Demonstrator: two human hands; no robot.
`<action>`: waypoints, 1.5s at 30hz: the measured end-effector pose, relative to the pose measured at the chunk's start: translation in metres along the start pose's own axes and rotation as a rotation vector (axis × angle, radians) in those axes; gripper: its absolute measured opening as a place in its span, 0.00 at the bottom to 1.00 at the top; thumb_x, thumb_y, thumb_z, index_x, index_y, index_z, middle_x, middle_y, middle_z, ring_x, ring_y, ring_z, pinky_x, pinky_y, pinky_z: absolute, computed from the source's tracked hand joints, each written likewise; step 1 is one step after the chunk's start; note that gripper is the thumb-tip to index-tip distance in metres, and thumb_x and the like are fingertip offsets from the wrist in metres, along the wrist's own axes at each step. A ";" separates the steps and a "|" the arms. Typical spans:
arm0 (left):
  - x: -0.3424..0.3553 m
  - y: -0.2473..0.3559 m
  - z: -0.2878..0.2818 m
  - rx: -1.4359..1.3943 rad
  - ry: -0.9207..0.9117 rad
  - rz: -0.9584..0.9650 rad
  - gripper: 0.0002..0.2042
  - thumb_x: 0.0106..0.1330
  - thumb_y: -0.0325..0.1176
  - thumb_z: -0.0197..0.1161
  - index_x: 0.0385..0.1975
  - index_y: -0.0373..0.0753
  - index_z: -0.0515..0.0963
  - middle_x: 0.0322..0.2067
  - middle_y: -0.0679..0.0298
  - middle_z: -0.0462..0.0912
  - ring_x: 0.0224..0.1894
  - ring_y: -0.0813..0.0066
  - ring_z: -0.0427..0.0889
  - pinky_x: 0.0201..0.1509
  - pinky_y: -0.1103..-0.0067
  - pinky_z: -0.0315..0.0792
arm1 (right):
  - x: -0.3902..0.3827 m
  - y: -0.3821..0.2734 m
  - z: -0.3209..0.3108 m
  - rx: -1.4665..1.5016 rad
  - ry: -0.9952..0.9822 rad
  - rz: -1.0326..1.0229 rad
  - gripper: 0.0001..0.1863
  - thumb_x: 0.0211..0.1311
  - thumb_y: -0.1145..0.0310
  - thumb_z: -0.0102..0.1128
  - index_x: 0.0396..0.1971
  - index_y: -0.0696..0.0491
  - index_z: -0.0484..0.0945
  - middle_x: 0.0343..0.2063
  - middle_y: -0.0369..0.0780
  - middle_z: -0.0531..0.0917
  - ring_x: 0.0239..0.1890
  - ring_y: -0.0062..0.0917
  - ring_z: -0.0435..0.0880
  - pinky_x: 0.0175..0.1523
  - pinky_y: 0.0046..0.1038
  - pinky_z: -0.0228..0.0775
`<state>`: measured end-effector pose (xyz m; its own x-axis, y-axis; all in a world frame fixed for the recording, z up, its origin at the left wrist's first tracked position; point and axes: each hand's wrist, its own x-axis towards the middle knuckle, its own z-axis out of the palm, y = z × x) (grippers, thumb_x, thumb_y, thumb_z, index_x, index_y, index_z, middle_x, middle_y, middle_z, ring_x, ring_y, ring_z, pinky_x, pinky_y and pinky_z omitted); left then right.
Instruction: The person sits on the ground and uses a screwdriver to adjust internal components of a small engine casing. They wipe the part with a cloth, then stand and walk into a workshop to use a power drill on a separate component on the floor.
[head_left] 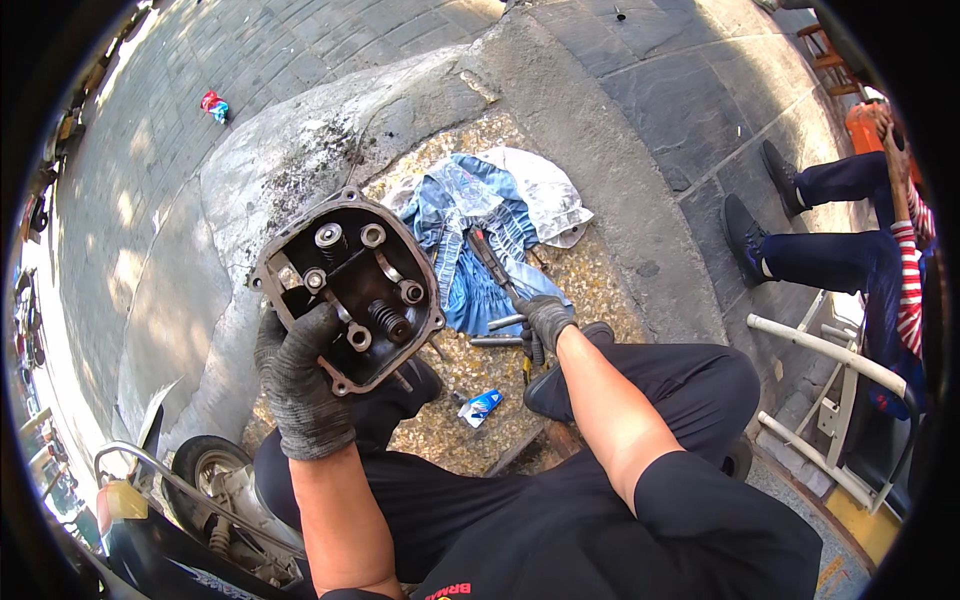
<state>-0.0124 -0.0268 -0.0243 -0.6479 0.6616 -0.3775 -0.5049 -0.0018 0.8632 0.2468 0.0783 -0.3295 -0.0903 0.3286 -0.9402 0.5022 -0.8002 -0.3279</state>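
My left hand point(300, 365), in a grey knitted glove, grips a dark metal engine cylinder head point(355, 275) by its lower left edge and holds it up, open side facing me. Springs, bolts and rocker parts show inside it. My right hand point(545, 322), gloved too, is closed on a long metal tool point(492, 262) with a red part, over crumpled blue cloth point(450, 195) and white plastic point(545, 195). Short metal bars point(490, 340) and a yellow-handled tool point(526, 368) lie by that hand.
I sit cross-legged over a pebbled slab point(470, 390) with a blue-white packet point(480, 407). A scooter point(205, 480) stands at lower left. At right a seated person's legs point(830, 260) stretch out by a white metal frame point(820, 340). Red-blue litter point(214, 106) lies on the paving.
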 end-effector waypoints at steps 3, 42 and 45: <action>0.002 0.000 0.000 0.012 0.015 -0.053 0.27 0.58 0.30 0.65 0.58 0.29 0.72 0.49 0.53 0.82 0.47 0.61 0.85 0.51 0.68 0.82 | 0.014 -0.001 0.012 -0.929 -0.168 -0.311 0.31 0.62 0.46 0.62 0.51 0.61 0.78 0.45 0.57 0.83 0.45 0.50 0.84 0.50 0.48 0.75; 0.061 -0.101 -0.036 0.243 0.158 -0.449 0.14 0.53 0.28 0.66 0.39 0.31 0.79 0.31 0.57 0.84 0.29 0.66 0.84 0.33 0.71 0.81 | 0.001 -0.107 -0.054 -1.319 -0.152 -0.563 0.22 0.56 0.60 0.54 0.49 0.53 0.78 0.43 0.55 0.83 0.48 0.49 0.82 0.54 0.46 0.72; 0.082 -0.150 -0.032 0.442 0.119 -0.638 0.12 0.51 0.30 0.69 0.34 0.34 0.80 0.27 0.61 0.82 0.27 0.69 0.81 0.30 0.70 0.79 | -0.017 -0.137 -0.069 -1.131 -0.158 -0.661 0.21 0.58 0.59 0.53 0.48 0.55 0.79 0.40 0.54 0.84 0.46 0.46 0.84 0.51 0.43 0.74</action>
<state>-0.0086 0.0036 -0.1956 -0.3784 0.3500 -0.8569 -0.5424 0.6663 0.5117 0.2388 0.2162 -0.2621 -0.6545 0.3700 -0.6594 0.7548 0.3711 -0.5409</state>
